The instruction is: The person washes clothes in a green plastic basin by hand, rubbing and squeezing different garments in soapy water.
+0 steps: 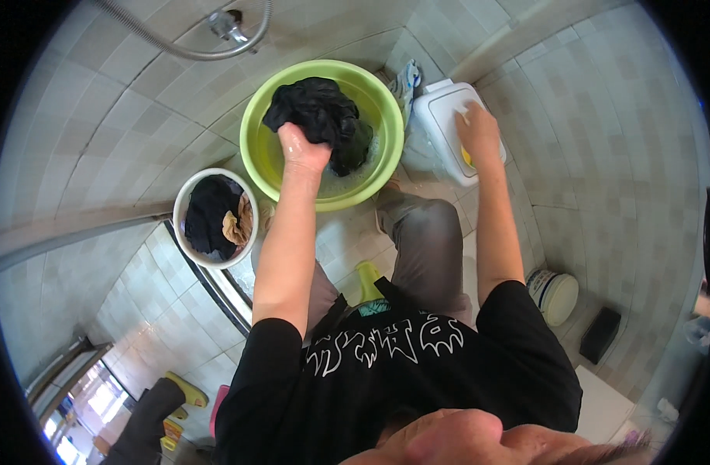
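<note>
Wet black cloth (314, 104) is bunched in my left hand (302, 151), over a large lime-green plastic basin (394, 157). Shallow sudsy water (343, 185) shows beneath the cloth. My right hand (478, 131) is over the white lid (442, 122) of a bin-like container to the right of the basin. Its fingers are bent and slightly blurred; part of something yellow (466, 157) shows beside the palm, and whether the hand holds it cannot be told.
A white bucket (183, 244) of dark and tan clothes stands left of the basin. A shower hose (198, 55) hangs on the tiled wall above. At right are a lidded tub (558, 299) and a black box-like object (600, 335). Another person's leg (145, 424) shows at lower left.
</note>
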A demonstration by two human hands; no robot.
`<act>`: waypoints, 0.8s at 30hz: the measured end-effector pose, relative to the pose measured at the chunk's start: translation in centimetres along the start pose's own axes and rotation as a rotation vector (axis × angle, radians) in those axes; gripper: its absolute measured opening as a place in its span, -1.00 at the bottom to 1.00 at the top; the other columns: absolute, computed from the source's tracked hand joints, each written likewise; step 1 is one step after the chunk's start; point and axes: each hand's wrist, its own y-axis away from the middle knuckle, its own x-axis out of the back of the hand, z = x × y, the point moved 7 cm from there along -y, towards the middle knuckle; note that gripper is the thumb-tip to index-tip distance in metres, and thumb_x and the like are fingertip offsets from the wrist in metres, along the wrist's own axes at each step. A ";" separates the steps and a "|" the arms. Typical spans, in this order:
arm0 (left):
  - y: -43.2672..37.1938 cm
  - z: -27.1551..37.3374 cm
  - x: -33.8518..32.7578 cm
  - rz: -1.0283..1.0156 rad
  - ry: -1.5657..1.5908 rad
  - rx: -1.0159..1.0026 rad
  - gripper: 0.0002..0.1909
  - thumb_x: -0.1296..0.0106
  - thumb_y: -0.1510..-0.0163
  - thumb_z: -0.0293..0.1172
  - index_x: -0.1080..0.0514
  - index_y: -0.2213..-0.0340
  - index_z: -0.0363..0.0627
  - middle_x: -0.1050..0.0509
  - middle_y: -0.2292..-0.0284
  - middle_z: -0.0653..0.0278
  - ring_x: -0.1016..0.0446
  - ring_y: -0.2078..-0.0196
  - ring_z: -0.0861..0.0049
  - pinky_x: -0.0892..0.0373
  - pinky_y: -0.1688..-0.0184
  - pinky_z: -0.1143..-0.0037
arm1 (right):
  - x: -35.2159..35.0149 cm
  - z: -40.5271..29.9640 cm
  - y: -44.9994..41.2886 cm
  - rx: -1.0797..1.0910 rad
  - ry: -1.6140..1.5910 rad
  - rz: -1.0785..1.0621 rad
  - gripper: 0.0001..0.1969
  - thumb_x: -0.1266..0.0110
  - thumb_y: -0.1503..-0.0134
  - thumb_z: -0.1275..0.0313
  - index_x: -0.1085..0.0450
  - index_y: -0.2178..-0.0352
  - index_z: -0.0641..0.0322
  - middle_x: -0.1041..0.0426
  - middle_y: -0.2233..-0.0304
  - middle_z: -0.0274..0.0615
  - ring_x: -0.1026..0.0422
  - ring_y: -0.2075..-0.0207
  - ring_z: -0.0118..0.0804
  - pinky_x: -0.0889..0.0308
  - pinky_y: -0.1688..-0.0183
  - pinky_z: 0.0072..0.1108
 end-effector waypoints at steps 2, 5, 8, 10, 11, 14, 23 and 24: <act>-0.2 -0.3 -0.1 -0.010 0.012 -0.027 -0.64 0.23 -0.06 -0.16 -0.43 0.27 -0.12 -0.46 0.25 0.23 -0.40 0.17 0.29 -0.29 0.04 0.32 | -2.2 5.5 0.4 -0.171 0.195 -0.160 -0.58 -0.06 0.04 0.20 -0.30 0.15 0.17 -0.43 0.25 0.04 -0.42 0.19 -0.02 -0.32 0.16 -0.31; 0.4 -0.8 -0.4 -0.019 -0.026 -0.009 -0.63 0.22 -0.06 -0.12 -0.43 0.28 -0.11 -0.46 0.26 0.23 -0.40 0.19 0.30 -0.31 0.07 0.33 | -4.4 8.7 1.2 -0.271 0.280 -0.302 -0.50 -0.04 0.05 0.18 -0.23 0.06 0.09 -0.41 0.20 0.04 -0.40 0.15 -0.02 -0.30 0.12 -0.31; 0.8 -0.1 0.0 -0.062 -0.044 0.028 -0.66 0.22 -0.05 -0.09 -0.42 0.33 -0.04 -0.45 0.32 0.26 -0.41 0.28 0.34 -0.36 0.21 0.40 | -5.3 7.1 1.8 -0.331 0.282 -0.346 -0.47 -0.05 0.06 0.21 -0.18 0.02 0.02 -0.40 0.20 0.06 -0.39 0.15 0.02 -0.29 0.10 -0.32; 0.7 0.0 0.5 -0.081 -0.048 0.045 -0.66 0.22 -0.05 -0.07 -0.42 0.35 -0.02 -0.45 0.33 0.26 -0.41 0.30 0.34 -0.37 0.24 0.40 | -5.7 7.9 1.5 -0.317 0.263 -0.319 -0.47 -0.06 0.07 0.23 -0.18 0.03 0.01 -0.40 0.20 0.07 -0.38 0.14 0.04 -0.29 0.10 -0.32; 0.6 0.0 0.6 -0.098 -0.049 0.063 -0.65 0.23 -0.06 -0.05 -0.42 0.36 0.00 -0.45 0.35 0.26 -0.41 0.32 0.34 -0.37 0.27 0.39 | -5.9 8.3 1.2 -0.304 0.249 -0.292 -0.47 -0.07 0.08 0.24 -0.18 0.03 0.01 -0.39 0.19 0.07 -0.38 0.13 0.05 -0.29 0.10 -0.32; 1.1 -1.0 -0.9 -0.108 -0.048 0.090 -0.64 0.24 -0.06 -0.02 -0.42 0.38 0.00 -0.45 0.38 0.26 -0.41 0.37 0.34 -0.38 0.33 0.39 | -7.2 11.2 0.2 -0.201 0.184 -0.282 -0.49 -0.05 0.07 0.29 -0.18 0.02 0.01 -0.38 0.19 0.07 -0.37 0.13 0.04 -0.29 0.10 -0.31; 1.2 -0.3 0.5 -0.052 -0.039 0.103 -0.60 0.28 -0.07 -0.11 -0.40 0.26 -0.14 -0.44 0.25 0.14 -0.40 0.22 0.25 -0.35 0.12 0.32 | -3.9 7.6 0.6 -0.299 0.027 -0.035 -0.52 0.12 0.00 0.55 -0.16 -0.02 0.02 -0.38 0.18 0.06 -0.37 0.16 0.06 -0.28 0.16 -0.26; 0.8 -0.1 0.8 -0.050 -0.034 0.098 -0.60 0.28 -0.07 -0.11 -0.40 0.26 -0.14 -0.44 0.25 0.14 -0.40 0.22 0.25 -0.35 0.12 0.32 | -2.5 5.1 0.6 -0.135 -0.159 0.027 -0.54 0.13 -0.01 0.56 -0.17 0.00 0.04 -0.38 0.18 0.03 -0.37 0.16 0.04 -0.28 0.16 -0.28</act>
